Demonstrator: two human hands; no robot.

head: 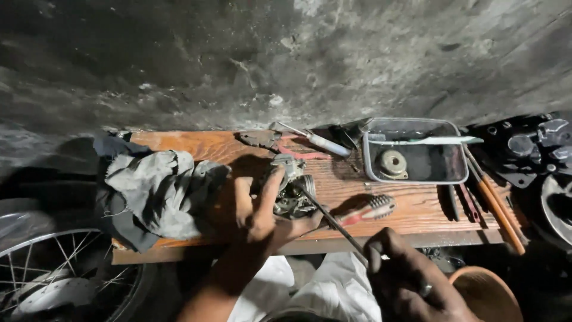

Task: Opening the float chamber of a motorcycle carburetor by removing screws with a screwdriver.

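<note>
Wooden surface (196, 143) spans frame centre, grey rag (158, 191) heaped at left, clear plastic tray (414, 176) at upper right. Small metal engine part (292, 191) sits mid-frame. Left hand (262, 214) braces part, fingers spread against its side. Right hand (405, 277), lower right, closed around thin metal tool (330, 220), tip touching part. Judgement: firm bracing, light pressure along tool guards against slip.
</note>
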